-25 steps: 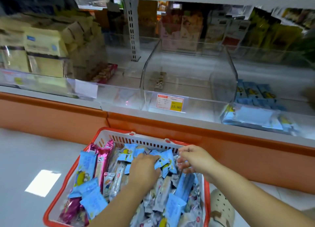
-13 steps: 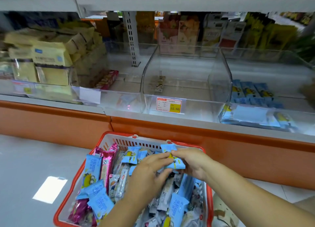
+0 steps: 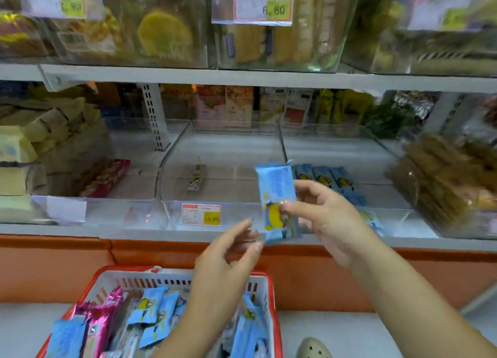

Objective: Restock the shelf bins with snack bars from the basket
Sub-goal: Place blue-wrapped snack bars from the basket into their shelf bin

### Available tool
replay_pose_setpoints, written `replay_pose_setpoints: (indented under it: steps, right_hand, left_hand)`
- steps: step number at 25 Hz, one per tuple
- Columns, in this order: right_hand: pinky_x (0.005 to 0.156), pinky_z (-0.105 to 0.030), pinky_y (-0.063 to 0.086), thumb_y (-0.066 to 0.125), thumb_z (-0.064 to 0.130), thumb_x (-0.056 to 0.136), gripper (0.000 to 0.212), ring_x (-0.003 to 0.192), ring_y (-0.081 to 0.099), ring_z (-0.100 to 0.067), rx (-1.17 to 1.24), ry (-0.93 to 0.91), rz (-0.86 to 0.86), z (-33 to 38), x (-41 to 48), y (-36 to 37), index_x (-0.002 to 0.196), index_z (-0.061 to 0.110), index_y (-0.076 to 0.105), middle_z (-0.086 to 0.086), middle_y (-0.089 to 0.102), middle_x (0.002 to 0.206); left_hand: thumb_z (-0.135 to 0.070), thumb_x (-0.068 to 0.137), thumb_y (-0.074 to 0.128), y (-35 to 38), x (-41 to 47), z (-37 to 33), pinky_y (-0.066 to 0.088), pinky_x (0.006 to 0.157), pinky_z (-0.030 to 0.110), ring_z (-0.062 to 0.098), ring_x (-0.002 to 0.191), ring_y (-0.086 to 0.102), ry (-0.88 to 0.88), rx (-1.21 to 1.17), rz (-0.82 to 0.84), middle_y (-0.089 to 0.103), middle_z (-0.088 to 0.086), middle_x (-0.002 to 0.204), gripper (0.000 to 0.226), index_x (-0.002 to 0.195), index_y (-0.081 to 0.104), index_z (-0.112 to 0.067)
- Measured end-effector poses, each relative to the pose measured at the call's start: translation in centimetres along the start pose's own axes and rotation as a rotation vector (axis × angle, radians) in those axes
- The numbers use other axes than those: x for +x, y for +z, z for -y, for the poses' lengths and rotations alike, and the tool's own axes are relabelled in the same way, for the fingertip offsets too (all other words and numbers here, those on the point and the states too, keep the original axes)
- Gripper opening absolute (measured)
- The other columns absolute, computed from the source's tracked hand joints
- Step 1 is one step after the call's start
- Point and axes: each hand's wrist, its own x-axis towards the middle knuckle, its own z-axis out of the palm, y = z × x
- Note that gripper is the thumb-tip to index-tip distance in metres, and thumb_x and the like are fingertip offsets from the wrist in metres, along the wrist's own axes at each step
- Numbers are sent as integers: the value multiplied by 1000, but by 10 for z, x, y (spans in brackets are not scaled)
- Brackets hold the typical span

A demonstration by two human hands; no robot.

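**A:** What lies nearest?

**B:** A red-rimmed white plastic basket at the bottom edge. It holds a heap of blue-wrapped bars, with a few pink foil bars on its left side. A beige perforated shoe shows just right of it on the pale floor.

**A:** And the hands?

**B:** Both are raised above the basket, in front of the orange base panel. The left hand is loosely open with gently curved fingers and grips nothing. Its fingertips are right at the lower corner of the held bar (whether they touch the wrapper, I cannot tell). The right hand pinches a light-blue snack bar with a yellow cartoon figure between thumb and fingers, around its lower half.

**A:** Where is that bar?

**B:** It is upright in the air, in front of the shelf's front edge. It sits about where the middle and right bins meet, and is inside neither.

**A:** Behind it?

**B:** The clear plastic middle bin carries a red-and-yellow price tag on its front. One small bar lies on its floor. The clear right bin holds a row of matching blue packets. Pink-red packs lie further left. Above, blurred, are upper clear bins with a white price label.
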Motion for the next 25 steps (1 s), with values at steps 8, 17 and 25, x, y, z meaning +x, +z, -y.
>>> replay_pose_setpoints:
  steps: [8, 17, 25]
  right_hand:
    - [72, -37, 54, 80, 19, 76, 36, 83, 67, -26, -830, 28, -582, 27, 74, -170, 109, 9, 68, -11, 71, 95]
    - [83, -28, 48, 63, 39, 90, 43, 108, 60, -22, -1703, 569, -156, -1, 96, -161, 121, 10, 61, -8, 62, 119]
    - [82, -31, 47, 60, 21, 91, 28, 101, 63, -26, -1143, -37, -625, 8, 53, -149, 118, 15, 66, -7, 68, 107]
  left_hand:
    - [-46, 96, 47, 54, 94, -16, -2, 104, 1, -9, 137, 11, 380, 696, 148, 18, -25, 148, 67, 152, 13, -32]
    - [-33, 96, 53, 70, 102, 4, 22, 112, 23, 1, 139, 28, 422, 761, 169, 27, -18, 150, 63, 149, 20, -34]
    - [-12, 89, 64, -1, 37, 52, 43, 91, 25, 10, 102, 57, 330, 684, -60, 61, -11, 110, 33, 122, 63, -20]
